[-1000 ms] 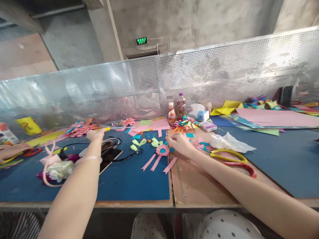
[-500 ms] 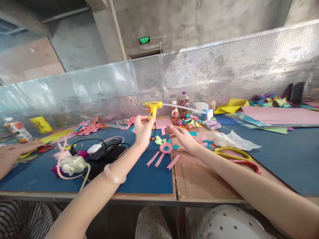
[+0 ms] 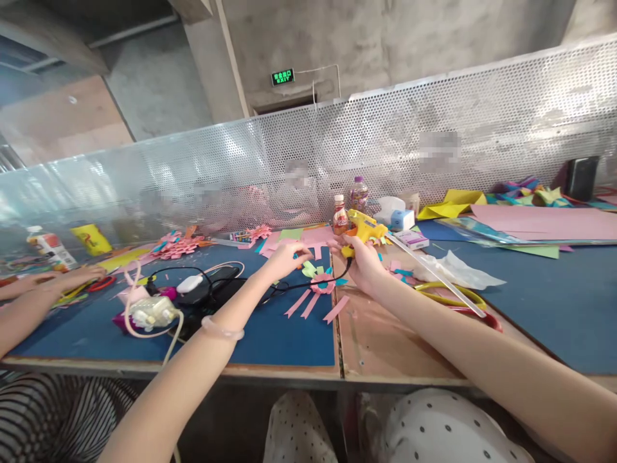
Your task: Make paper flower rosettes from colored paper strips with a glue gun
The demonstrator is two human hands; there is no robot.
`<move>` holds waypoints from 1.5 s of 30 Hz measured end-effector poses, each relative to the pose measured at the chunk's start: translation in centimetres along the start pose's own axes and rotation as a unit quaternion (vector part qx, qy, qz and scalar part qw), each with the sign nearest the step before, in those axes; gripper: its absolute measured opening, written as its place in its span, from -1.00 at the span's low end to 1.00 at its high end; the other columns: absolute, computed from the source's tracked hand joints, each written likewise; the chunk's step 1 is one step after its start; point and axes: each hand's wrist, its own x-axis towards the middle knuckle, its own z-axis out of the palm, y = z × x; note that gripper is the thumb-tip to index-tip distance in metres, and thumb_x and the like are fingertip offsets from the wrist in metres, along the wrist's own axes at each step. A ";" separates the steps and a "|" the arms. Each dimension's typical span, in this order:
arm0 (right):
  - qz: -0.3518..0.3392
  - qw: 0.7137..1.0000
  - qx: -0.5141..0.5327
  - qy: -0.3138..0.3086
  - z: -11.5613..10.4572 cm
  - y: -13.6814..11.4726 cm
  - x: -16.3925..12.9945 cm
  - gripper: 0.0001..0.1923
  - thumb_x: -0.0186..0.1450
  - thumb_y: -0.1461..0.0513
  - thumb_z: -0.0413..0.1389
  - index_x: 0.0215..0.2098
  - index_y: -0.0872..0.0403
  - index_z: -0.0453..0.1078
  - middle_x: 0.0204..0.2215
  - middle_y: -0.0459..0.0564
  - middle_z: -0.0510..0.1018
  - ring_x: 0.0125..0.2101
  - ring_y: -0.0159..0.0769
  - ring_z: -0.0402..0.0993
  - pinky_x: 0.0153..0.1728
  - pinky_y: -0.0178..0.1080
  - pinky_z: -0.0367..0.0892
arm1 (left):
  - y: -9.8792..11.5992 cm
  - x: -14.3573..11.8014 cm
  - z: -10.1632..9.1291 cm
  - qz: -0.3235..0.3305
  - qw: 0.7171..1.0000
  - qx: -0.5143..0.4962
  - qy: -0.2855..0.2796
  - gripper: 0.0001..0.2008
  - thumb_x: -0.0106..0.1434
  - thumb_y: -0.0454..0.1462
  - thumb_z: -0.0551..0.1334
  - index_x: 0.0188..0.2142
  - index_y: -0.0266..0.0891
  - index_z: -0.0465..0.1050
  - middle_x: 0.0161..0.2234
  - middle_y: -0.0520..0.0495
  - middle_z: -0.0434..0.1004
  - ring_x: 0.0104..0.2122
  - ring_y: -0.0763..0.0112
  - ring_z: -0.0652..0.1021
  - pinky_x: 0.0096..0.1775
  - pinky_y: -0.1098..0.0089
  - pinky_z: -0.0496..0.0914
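Note:
My right hand (image 3: 364,263) is wrapped around a yellow glue gun (image 3: 367,226). A long whitish glue stick (image 3: 436,275) sticks out of its back, slanting down to the right over my forearm. A black cord (image 3: 308,285) runs from the gun's grip leftward across the table. My left hand (image 3: 288,259) hovers over the blue mat, fingers loosely bent and slightly apart, holding nothing that I can see. Just below and between my hands lies a pink paper flower (image 3: 322,283) with green and teal leaf pieces. Pink notched paper strips (image 3: 313,305) fan out beneath it.
Left of my forearm sit a power strip (image 3: 154,313) with tangled cables and a white charger (image 3: 189,283). Yellow- and red-handled scissors (image 3: 450,294) lie under my right arm. Two bottles (image 3: 340,215) and a tissue pack (image 3: 402,220) stand behind. Another person's hands (image 3: 72,280) work at the far left.
The glue gun has passed from my left hand to my right, moving right and lower, its glue stick now angled downward. My left hand has let go and dropped slightly.

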 end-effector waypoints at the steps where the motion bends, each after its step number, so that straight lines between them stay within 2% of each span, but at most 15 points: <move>1: 0.004 1.000 -0.006 0.004 -0.2 -0.1 0.0 -0.90 0.10 0.32 0.12 -0.38 0.09 0.31 -0.44 -0.10 0.53 -0.43 -0.41 0.49 -0.42 -0.38 0.43 | -0.7 -0.1 -0.5 0.001 1.000 0.009 -0.026 -0.83 0.10 -0.20 0.26 -0.36 -0.26 0.52 -0.31 -0.08 0.56 -0.26 0.28 0.52 -0.20 0.36 0.35; 5: 0.021 0.999 -0.036 0.006 -0.7 -0.4 0.0 -0.78 0.00 0.35 0.19 -0.40 0.08 0.27 -0.57 -0.16 0.44 -0.57 -0.47 0.39 -0.62 -0.44 0.29 | -2.4 -0.5 -1.0 0.001 0.995 0.039 -0.097 -0.76 0.00 -0.29 0.33 -0.26 -0.22 0.55 -0.26 -0.07 0.56 -0.26 0.29 0.52 -0.20 0.37 0.35; 9: 0.038 0.996 -0.080 -0.006 -0.9 -0.2 0.0 -0.73 -0.05 0.34 0.21 -0.38 0.08 0.27 -0.63 -0.19 0.39 -0.63 -0.46 0.31 -0.70 -0.43 0.18 | -2.9 -0.3 -0.6 0.014 0.993 0.046 -0.106 -0.83 0.03 -0.30 0.32 -0.31 -0.22 0.56 -0.23 -0.08 0.55 -0.27 0.35 0.53 -0.20 0.40 0.36; 12: 0.037 0.993 -0.114 -0.017 -1.0 0.0 -0.1 -0.73 -0.05 0.32 0.21 -0.37 0.08 0.28 -0.63 -0.19 0.37 -0.64 -0.46 0.29 -0.70 -0.41 0.17 | -2.8 -0.2 -0.5 0.013 0.996 0.049 -0.075 -0.86 0.08 -0.28 0.29 -0.33 -0.22 0.55 -0.25 -0.07 0.56 -0.26 0.35 0.53 -0.19 0.39 0.37; 19: 0.009 0.974 -0.226 -0.012 -0.8 -0.7 -1.0 -0.79 0.05 0.17 0.22 -0.41 0.09 0.33 -0.64 -0.17 0.36 -0.66 -0.48 0.27 -0.76 -0.43 0.10 | -2.3 -0.4 -1.7 -0.013 0.997 0.042 0.059 -0.83 0.14 -0.29 0.24 -0.25 -0.28 0.50 -0.22 -0.11 0.56 -0.26 0.36 0.55 -0.15 0.36 0.39; 25: 0.041 0.947 -0.317 -0.026 -0.9 -0.5 -1.5 -0.78 0.10 0.12 0.18 -0.45 0.11 0.34 -0.77 -0.14 0.35 -0.78 -0.46 0.18 -0.83 -0.42 0.02 | -2.8 -0.4 -2.6 -0.017 0.996 0.027 0.086 -0.82 0.13 -0.29 0.24 -0.24 -0.25 0.49 -0.21 -0.07 0.57 -0.27 0.35 0.55 -0.16 0.34 0.40; 28: 0.057 0.937 -0.344 -0.031 -0.8 -0.1 -1.4 -0.81 0.11 0.14 0.16 -0.46 0.12 0.34 -0.80 -0.14 0.33 -0.82 -0.45 0.16 -0.86 -0.40 0.02 | -2.6 -0.6 -2.7 -0.024 0.997 0.014 0.072 -0.83 0.13 -0.28 0.24 -0.26 -0.26 0.50 -0.23 -0.07 0.57 -0.27 0.34 0.55 -0.15 0.34 0.40; 33: 0.065 0.927 -0.368 -0.031 -1.0 0.3 -1.3 -0.84 0.11 0.18 0.14 -0.41 0.11 0.33 -0.83 -0.17 0.32 -0.85 -0.43 0.16 -0.88 -0.40 0.03 | -1.5 -0.8 -2.1 -0.044 0.999 -0.018 0.015 -0.87 0.08 -0.34 0.29 -0.32 -0.26 0.51 -0.30 -0.06 0.59 -0.28 0.33 0.56 -0.17 0.35 0.40; 38: 0.062 0.923 -0.379 -0.033 -1.5 0.3 -1.0 -0.85 0.09 0.18 0.14 -0.41 0.11 0.33 -0.84 -0.18 0.31 -0.85 -0.44 0.15 -0.88 -0.41 0.03 | -1.8 -0.7 -1.8 -0.074 0.995 -0.063 0.017 -0.89 0.14 -0.35 0.23 -0.30 -0.29 0.47 -0.22 -0.12 0.56 -0.20 0.32 0.54 -0.11 0.32 0.38; 40: 0.067 0.922 -0.379 -0.034 -1.5 0.3 -0.9 -0.85 0.09 0.19 0.14 -0.43 0.10 0.31 -0.83 -0.19 0.30 -0.85 -0.44 0.16 -0.87 -0.40 0.05 | -2.2 -0.7 -1.6 -0.098 0.991 -0.091 0.011 -0.89 0.18 -0.34 0.20 -0.28 -0.32 0.43 -0.23 -0.17 0.56 -0.22 0.29 0.55 -0.16 0.28 0.41; 43: 0.080 0.923 -0.376 -0.026 -1.4 0.4 -0.7 -0.85 0.08 0.19 0.15 -0.43 0.09 0.29 -0.80 -0.19 0.31 -0.83 -0.43 0.20 -0.87 -0.40 0.07 | -2.5 -0.6 -0.9 -0.135 0.980 -0.146 -0.029 -0.85 0.18 -0.30 0.21 -0.26 -0.36 0.38 -0.25 -0.24 0.56 -0.30 0.27 0.58 -0.27 0.26 0.46; 45: 0.086 0.924 -0.372 -0.020 -1.3 0.5 -0.5 -0.84 0.08 0.20 0.14 -0.40 0.09 0.31 -0.76 -0.17 0.35 -0.80 -0.42 0.24 -0.86 -0.41 0.09 | -2.6 -0.6 -0.5 -0.151 0.970 -0.183 -0.055 -0.83 0.18 -0.29 0.22 -0.26 -0.38 0.36 -0.20 -0.29 0.54 -0.30 0.28 0.59 -0.28 0.25 0.47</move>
